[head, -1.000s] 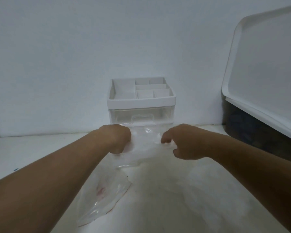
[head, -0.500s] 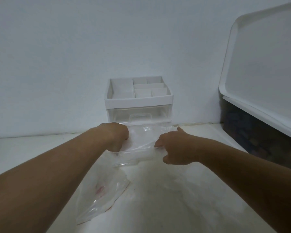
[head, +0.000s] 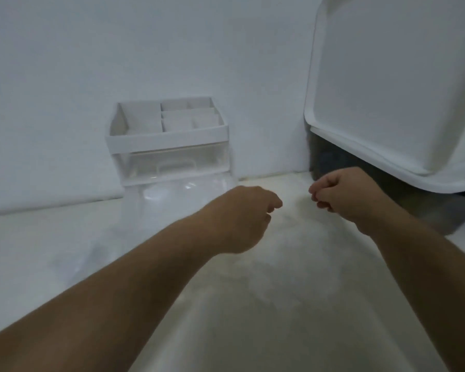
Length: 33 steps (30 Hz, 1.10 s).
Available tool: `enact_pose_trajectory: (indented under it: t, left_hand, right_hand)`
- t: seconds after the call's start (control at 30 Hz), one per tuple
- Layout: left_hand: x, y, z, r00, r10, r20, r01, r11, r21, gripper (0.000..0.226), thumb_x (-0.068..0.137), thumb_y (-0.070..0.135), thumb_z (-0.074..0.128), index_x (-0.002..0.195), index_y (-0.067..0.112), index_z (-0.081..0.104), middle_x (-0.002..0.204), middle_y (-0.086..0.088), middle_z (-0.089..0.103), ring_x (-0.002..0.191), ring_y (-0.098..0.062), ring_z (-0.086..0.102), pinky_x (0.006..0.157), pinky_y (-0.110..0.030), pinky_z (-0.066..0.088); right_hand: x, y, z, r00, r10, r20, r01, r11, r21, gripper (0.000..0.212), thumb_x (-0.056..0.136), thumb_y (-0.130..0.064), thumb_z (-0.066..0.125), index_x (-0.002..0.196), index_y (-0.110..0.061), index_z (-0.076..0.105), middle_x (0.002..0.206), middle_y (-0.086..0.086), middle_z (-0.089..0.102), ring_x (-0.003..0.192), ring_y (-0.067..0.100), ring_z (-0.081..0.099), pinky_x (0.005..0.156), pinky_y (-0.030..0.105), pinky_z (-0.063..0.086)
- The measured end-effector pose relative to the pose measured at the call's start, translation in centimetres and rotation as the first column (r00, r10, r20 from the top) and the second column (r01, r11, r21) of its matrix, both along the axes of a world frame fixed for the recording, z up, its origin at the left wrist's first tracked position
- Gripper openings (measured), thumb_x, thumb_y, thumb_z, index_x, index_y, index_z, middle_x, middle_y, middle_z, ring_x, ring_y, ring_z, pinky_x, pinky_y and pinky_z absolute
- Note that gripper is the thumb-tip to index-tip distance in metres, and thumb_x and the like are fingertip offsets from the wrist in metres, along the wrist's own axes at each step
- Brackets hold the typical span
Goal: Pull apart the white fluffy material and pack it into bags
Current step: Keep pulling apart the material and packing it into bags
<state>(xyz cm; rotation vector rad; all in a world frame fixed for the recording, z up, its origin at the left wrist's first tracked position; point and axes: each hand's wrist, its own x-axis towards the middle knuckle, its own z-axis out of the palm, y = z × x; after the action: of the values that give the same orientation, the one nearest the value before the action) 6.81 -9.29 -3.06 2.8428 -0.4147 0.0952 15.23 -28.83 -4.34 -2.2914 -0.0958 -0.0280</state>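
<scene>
Because the view is smeared, I make out the clear plastic bag (head: 172,193) only as a glossy patch on the table (head: 38,237) just before the drawer organizer (head: 167,138), and the white lid (head: 387,89) at right is cut off. Both forearms reach forward: the right hand (head: 336,196) is clenched, nothing showing in it; the left hand (head: 239,218) curls its fingers under, so I cannot tell its hold. The bag lies left of the left hand, apart from it.

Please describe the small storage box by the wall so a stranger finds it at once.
Follow the white back wall down to the table. The storage box stands there, left of the leaning white lid. Only it has open compartments on top and a clear drawer below.
</scene>
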Motion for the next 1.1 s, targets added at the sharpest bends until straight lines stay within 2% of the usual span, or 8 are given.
enact_pose_trajectory:
  t: [0.13,0.3,0.4,0.47,0.57,0.73,0.93,1.1]
  left_hand:
    - [1.3,-3.2,-5.6,0.984,-0.032,-0.176,0.014,0.994,-0.105,0.046,0.103,0.009,0.043,0.142,0.031,0.051,0.150,0.009,0.046,0.137,-0.013,0.042,0.117,-0.033,0.033]
    - [2.2,-4.8,-8.9,0.968,-0.022,-0.251,0.003,0.997,-0.073,0.036,0.082,-0.001,0.052,0.091,0.020,0.079,0.102,0.000,0.073,0.093,-0.018,0.068,0.087,-0.037,0.057]
    - [2.7,-4.9,-8.9,0.969,0.009,-0.246,-0.061,0.977,-0.205,0.040,0.083,-0.003,0.051,0.087,0.026,0.078,0.102,0.007,0.072,0.089,-0.010,0.066,0.081,-0.027,0.056]
    - [3.1,-4.9,-8.7,0.985,0.078,-0.154,-0.133,0.914,-0.384,0.042,0.088,-0.001,0.050,0.099,0.032,0.074,0.108,0.012,0.066,0.092,-0.006,0.062,0.079,-0.018,0.049]
    - [3.8,-5.5,-9.2,0.971,0.235,0.028,-0.185,0.825,-0.535,0.045,0.097,0.013,0.053,0.139,0.030,0.051,0.142,0.008,0.052,0.126,-0.009,0.050,0.107,-0.028,0.042]
    - [4.7,-5.0,-10.5,0.954,0.246,-0.170,-0.298,0.833,-0.466,0.089,0.092,0.054,0.057,0.159,0.025,0.005,0.165,0.007,0.017,0.150,-0.015,0.022,0.122,-0.038,0.025]
    - [4.7,-4.3,-10.3,0.944,0.250,-0.214,-0.326,0.616,-0.717,0.074,0.082,0.043,0.076,0.146,0.030,0.041,0.113,0.007,0.067,0.102,-0.012,0.065,0.093,-0.033,0.053]
    - [4.6,-3.8,-9.8,0.957,0.263,-0.124,-0.244,0.495,-0.834,0.016,0.081,0.015,0.080,0.089,0.026,0.073,0.080,0.008,0.075,0.074,-0.003,0.070,0.070,-0.015,0.055]
  right_hand:
    - [-0.8,-3.0,-4.0,0.987,-0.112,-0.112,0.106,0.993,-0.060,0.006,0.090,-0.010,0.068,0.091,-0.011,0.073,0.084,0.008,0.071,0.077,0.021,0.068,0.074,0.036,0.058]
    - [-2.1,-3.8,-6.9,0.977,-0.184,-0.110,0.150,0.953,-0.263,0.056,0.083,-0.048,0.072,0.122,-0.009,0.062,0.110,0.009,0.066,0.101,0.027,0.064,0.091,0.039,0.051]
    - [-2.3,-3.8,-7.2,0.985,-0.129,-0.110,0.094,0.957,-0.276,0.050,0.079,-0.040,0.079,0.120,-0.014,0.066,0.104,0.002,0.067,0.096,0.020,0.064,0.092,0.039,0.053]
    - [-2.0,-3.9,-7.4,0.991,-0.123,-0.052,0.109,0.970,-0.217,0.035,0.080,-0.021,0.078,0.113,-0.015,0.071,0.097,0.000,0.071,0.090,0.019,0.066,0.092,0.041,0.056]
    - [-2.1,-4.8,-7.5,0.996,-0.092,0.011,0.092,0.993,-0.072,0.019,0.083,-0.007,0.074,0.096,-0.021,0.073,0.084,-0.004,0.069,0.080,0.011,0.065,0.084,0.029,0.055]
    - [-2.0,-6.5,-7.2,0.999,-0.048,-0.004,0.048,0.979,0.197,0.026,0.081,0.000,0.075,0.081,-0.026,0.075,0.076,-0.009,0.073,0.071,0.002,0.067,0.059,0.009,0.047]
    - [-1.3,-6.9,-7.6,1.000,0.009,0.023,-0.017,0.925,0.381,0.050,0.071,0.017,0.074,0.098,-0.025,0.073,0.078,0.011,0.070,0.073,0.021,0.065,0.075,0.032,0.059]
    - [-1.5,-6.6,-7.5,0.997,0.054,-0.047,-0.035,0.936,0.349,0.054,0.059,-0.012,0.091,0.108,-0.028,0.075,0.080,0.013,0.065,0.075,0.031,0.064,0.080,0.039,0.057]
